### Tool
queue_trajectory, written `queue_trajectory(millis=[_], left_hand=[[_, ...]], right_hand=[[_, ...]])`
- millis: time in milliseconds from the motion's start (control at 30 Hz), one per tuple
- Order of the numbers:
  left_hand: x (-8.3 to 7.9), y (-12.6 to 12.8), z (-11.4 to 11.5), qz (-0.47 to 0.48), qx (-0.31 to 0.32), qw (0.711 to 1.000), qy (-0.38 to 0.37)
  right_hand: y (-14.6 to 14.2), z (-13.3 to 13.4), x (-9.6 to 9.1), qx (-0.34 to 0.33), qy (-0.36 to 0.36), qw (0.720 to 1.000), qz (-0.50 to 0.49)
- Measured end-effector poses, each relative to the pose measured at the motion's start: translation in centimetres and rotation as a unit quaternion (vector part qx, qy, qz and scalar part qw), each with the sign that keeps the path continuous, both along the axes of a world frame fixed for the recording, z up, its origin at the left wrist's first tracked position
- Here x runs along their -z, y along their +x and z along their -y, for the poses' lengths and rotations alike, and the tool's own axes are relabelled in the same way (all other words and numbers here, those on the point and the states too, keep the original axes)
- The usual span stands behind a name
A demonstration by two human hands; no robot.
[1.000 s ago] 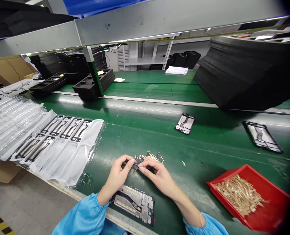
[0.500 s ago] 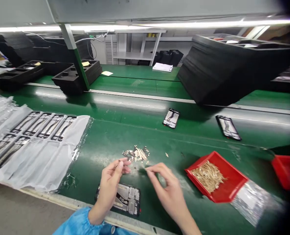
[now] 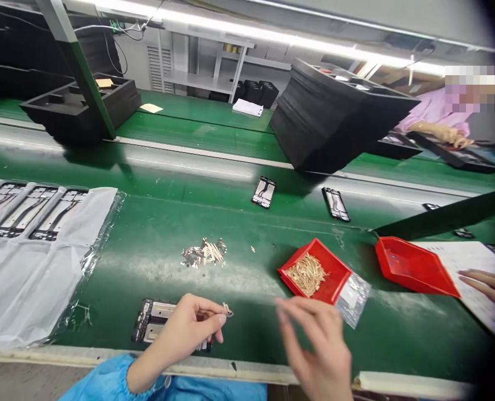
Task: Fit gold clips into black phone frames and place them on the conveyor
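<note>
My left hand [image 3: 195, 326] is closed in a pinch on a small thin strip [image 3: 228, 309], pale with a dark part; its exact kind is too small to tell. Below that hand lies a phone frame [image 3: 149, 323] with metal plates, partly hidden by my hand and wrist. My right hand [image 3: 314, 342] is in the air to the right, just in front of a red bin [image 3: 334, 277]. Its thumb and fingertips are close together but smeared by motion, so whether they hold anything is hidden. In the bin are many small gold-coloured strips [image 3: 307, 274].
A pile of small strips [image 3: 207, 253] lies on the green bench. Wrapped phone frames [image 3: 59, 214] are at left, two loose frames [image 3: 264, 192] farther back. Black foam trays [image 3: 322, 117] stack behind. Another red bin [image 3: 410, 264] and another person's hand [image 3: 487, 284] are at right.
The view has swung right. My left hand has turned, its pinched strip now pointing right. My right hand has moved away from the pile to the front of the red bin.
</note>
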State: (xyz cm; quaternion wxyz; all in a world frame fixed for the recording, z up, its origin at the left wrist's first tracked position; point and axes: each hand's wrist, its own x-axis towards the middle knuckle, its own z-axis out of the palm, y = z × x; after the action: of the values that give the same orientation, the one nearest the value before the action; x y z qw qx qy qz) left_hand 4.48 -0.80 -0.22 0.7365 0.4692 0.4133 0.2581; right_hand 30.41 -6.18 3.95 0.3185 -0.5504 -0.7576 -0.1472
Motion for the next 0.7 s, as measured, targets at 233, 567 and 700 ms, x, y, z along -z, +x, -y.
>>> queue_trajectory(millis=[233, 567, 700], left_hand=[[-1.5, 0.3, 0.2, -0.082, 0.052, 0.986, 0.132], [-1.2, 0.1, 0.2, -0.092, 0.041, 0.987, 0.121], [-0.7, -0.4, -0.5, 0.006, 0.026, 1.000, 0.003]], right_hand=[[-4.9, 0.3, 2.1, -0.106, -0.115, 0.987, 0.028], [2.1, -1.5, 1.4, 0.045, 0.024, 0.996, 0.076], [4.9, -2.2, 0.9, 0.184, 0.055, 0.978, 0.085]])
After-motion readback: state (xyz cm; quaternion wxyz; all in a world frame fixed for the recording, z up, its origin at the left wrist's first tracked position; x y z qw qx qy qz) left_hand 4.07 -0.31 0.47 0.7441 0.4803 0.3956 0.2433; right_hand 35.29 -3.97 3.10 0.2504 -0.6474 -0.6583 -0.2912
